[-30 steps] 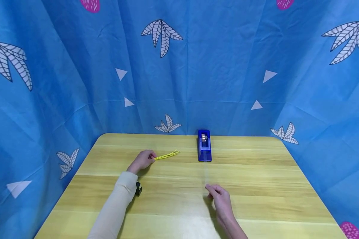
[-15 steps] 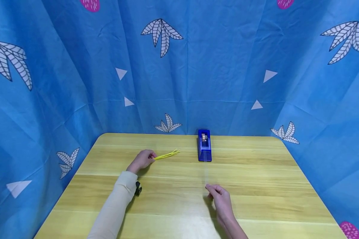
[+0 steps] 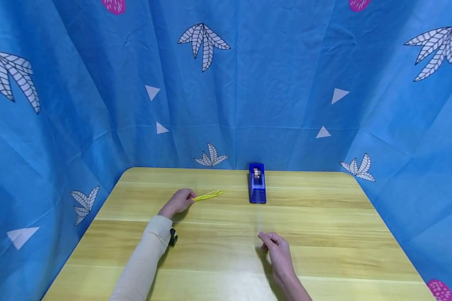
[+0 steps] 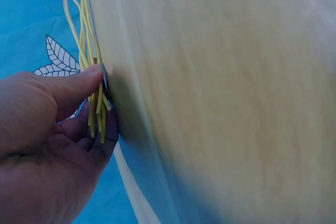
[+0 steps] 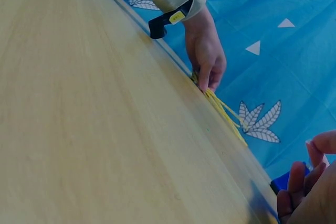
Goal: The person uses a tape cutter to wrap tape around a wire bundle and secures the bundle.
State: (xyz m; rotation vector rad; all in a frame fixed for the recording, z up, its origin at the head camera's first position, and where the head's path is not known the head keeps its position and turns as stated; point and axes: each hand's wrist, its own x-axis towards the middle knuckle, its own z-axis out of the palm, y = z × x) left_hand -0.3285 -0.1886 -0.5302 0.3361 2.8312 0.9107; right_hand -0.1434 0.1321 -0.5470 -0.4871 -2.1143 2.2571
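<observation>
On the left of the table, my left hand (image 3: 178, 201) pinches one end of a bundle of thin yellow cords (image 3: 211, 195). In the left wrist view the thumb presses on the cords (image 4: 84, 35), and their short cut ends stick out below it. A blue tape dispenser (image 3: 257, 196) with a roll of tape stands near the table's back edge. From it a clear strip of tape (image 3: 260, 219) runs forward to my right hand (image 3: 278, 251), whose thumb and finger pinch its end. Only the dispenser's corner (image 5: 282, 182) shows beside that hand in the right wrist view.
Everything lies on a light wood-grain table (image 3: 218, 259). A blue curtain (image 3: 286, 83) with leaf and triangle prints hangs close behind its back edge and along both sides. A black wrist device (image 3: 173, 237) sits below the left cuff.
The free ends of the yellow cords have shifted and fanned slightly in my left hand. My right hand and the tape strip stay where they were.
</observation>
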